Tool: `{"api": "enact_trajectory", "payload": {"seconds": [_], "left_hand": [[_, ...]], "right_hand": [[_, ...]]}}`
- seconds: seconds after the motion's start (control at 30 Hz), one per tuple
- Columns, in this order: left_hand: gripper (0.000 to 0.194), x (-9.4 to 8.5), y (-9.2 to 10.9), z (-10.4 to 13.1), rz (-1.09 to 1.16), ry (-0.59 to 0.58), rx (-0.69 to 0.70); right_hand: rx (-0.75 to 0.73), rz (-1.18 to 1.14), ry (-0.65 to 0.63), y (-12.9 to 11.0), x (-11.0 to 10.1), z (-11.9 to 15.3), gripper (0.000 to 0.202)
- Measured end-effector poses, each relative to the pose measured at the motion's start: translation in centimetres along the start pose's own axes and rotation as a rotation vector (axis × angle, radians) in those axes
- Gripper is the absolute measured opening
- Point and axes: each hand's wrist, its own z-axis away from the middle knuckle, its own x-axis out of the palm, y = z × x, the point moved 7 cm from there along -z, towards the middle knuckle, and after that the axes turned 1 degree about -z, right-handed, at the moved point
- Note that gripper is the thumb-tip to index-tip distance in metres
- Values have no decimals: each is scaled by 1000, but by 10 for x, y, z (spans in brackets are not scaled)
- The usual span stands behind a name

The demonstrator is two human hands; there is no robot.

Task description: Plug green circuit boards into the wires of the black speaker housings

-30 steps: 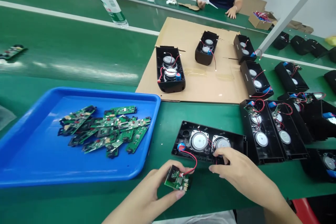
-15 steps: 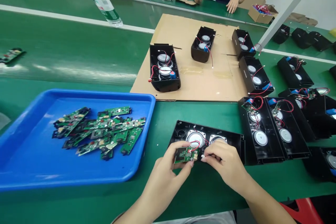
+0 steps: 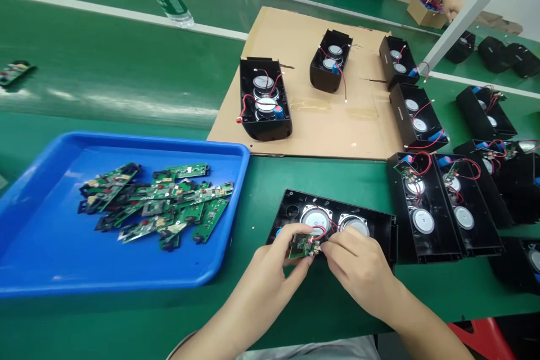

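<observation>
Head-height view, forward and down

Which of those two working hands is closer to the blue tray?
Left. The left hand, holding a circuit board, is right of the blue tray; the right hand is farther right, at the board's far end.

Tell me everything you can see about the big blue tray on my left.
The blue tray is shallow and looks like smooth, slightly glossy plastic, with a raised rim and rounded corners. It sits level, open side up, on the green tabletop, left of the open black casing. A loose, overlapping heap of green circuit boards lies in it. The picture cuts off its left end. Its far right corner is by the cardboard sheet; I can't tell whether they touch.
</observation>
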Motion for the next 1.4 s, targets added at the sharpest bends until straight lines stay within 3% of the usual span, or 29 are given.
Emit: {"api": "enact_trajectory", "payload": {"seconds": [0.13, 0.27, 0.47, 0.57, 0.93, 1.07, 1.17, 1.3, 1.4], "left_hand": [[24, 5, 8, 3, -135, -7, 88], [23, 7, 20, 10, -313, 62, 264], [26, 3, 23, 14, -322, 67, 377], [26, 2, 23, 13, -306, 69, 399], [23, 1, 14, 11, -183, 41, 287], [22, 0, 8, 14, -173, 42, 227], [23, -5, 3, 15, -204, 67, 149], [22, -12, 7, 17, -264, 104, 140], [20, -13, 8, 18, -284, 130, 155]], "right_hand": [[18, 113, -33, -7, -1, 1, 32], [60, 150, -15, -10, 1, 3, 32], [151, -81, 12, 4, 1, 1, 20], [193, -164, -32, 10, 1, -4, 23], [155, -150, -74, 9, 3, -13, 22], [306, -202, -246, 27, 0, -12, 11], [434, 0, -303, 42, -3, -10, 20], [472, 379, -405, 45, 19, -10, 26], [496, 380, -319, 45, 27, -9, 29]]}}
